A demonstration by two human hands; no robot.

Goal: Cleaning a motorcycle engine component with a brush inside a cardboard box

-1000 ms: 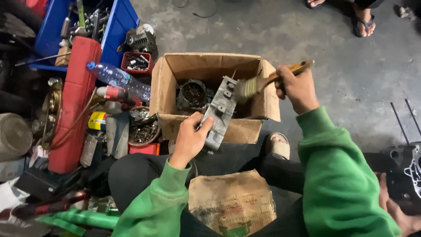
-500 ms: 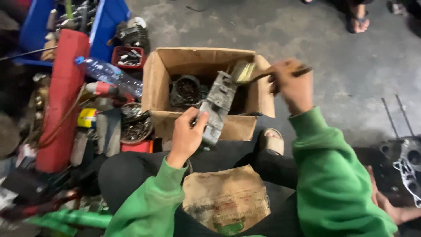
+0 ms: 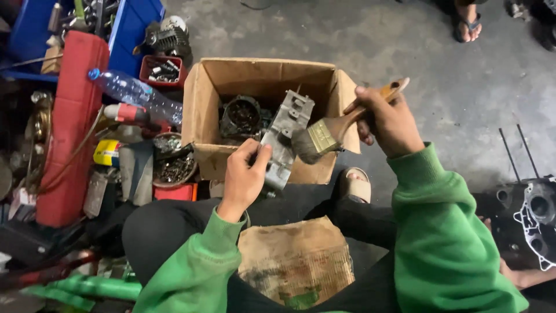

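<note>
My left hand (image 3: 243,177) grips the lower end of a grey cast-metal engine part (image 3: 285,136), holding it tilted over the front wall of an open cardboard box (image 3: 202,104). My right hand (image 3: 389,122) holds a wooden-handled paintbrush (image 3: 324,134) whose dark bristles touch the metal part's right side. Inside the box lies a dark, greasy round engine piece (image 3: 240,116). Both arms wear green sleeves. A worn piece of cardboard (image 3: 295,261) rests on my lap.
Left of the box stand a red case (image 3: 69,127), a clear plastic bottle (image 3: 136,95), a blue crate (image 3: 130,35), a small red tray of bolts (image 3: 162,69) and bowls of small parts (image 3: 171,165). An engine casing (image 3: 536,223) lies at right. Another person's sandalled foot (image 3: 466,23) is on the concrete floor beyond.
My right hand has brought the brush down from the box's far rim to the metal part's side. The left hand keeps holding the part in the same place.
</note>
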